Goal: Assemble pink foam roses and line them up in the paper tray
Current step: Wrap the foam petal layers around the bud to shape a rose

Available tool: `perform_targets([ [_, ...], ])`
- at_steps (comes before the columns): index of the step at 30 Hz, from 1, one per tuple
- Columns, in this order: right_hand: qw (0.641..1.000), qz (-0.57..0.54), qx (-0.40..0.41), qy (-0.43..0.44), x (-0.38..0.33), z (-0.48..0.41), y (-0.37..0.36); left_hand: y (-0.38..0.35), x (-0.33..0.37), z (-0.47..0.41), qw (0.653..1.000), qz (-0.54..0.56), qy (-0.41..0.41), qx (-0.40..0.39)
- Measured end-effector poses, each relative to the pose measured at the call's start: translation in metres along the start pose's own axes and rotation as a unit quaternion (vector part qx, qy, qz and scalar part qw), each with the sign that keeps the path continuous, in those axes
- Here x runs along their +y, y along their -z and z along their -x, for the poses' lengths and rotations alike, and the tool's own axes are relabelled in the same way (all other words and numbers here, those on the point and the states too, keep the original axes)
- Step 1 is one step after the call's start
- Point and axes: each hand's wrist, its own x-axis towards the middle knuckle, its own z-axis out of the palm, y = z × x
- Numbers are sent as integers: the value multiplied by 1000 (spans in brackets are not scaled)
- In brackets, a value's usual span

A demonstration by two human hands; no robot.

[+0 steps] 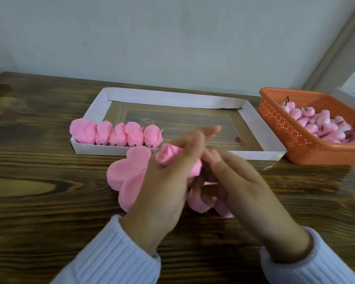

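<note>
Head view: the left hand (168, 181) grips a pink foam rose (165, 155) above the dark wooden table (49, 181), fingers curled over it, the rolled bud peeking out by the thumb. The right hand (240, 181) reaches to the rose's base; blur hides whether its fingers pinch anything, so I cannot tell. Loose pink foam petal sheets (123, 173) lie stacked beneath and to the left of the hands. Behind them sits the white rectangular paper tray (172, 97), with five finished pink roses (115, 134) lined up side by side along its near-left edge. To the right, just beside the tray, an orange perforated plastic basket (285, 130) holds pink buds on dark stems (324, 126).
</note>
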Motion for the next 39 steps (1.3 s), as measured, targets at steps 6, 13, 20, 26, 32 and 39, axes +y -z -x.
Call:
perform_targets([
  [6, 925, 360, 117, 43, -6, -41, 8, 16, 6, -15, 955, 158, -16, 252],
  [13, 782, 620, 44, 53, 14, -61, -28, 24, 8, -19, 930, 171, -46, 323],
  [20, 779, 620, 80, 60, 17, -56, -38, 21, 5, -19, 928, 203, -41, 309],
  [26, 823, 559, 57, 80, 19, -58, -39, 20, 2, -20, 933, 205, -42, 293],
  [32, 848, 507, 79, 129, 25, -63, -35, 16, 5, -17, 954, 158, -84, 242],
  [39, 947, 257, 191, 5, 15, -59, -21, 23, 12, -16, 952, 180, -73, 238],
])
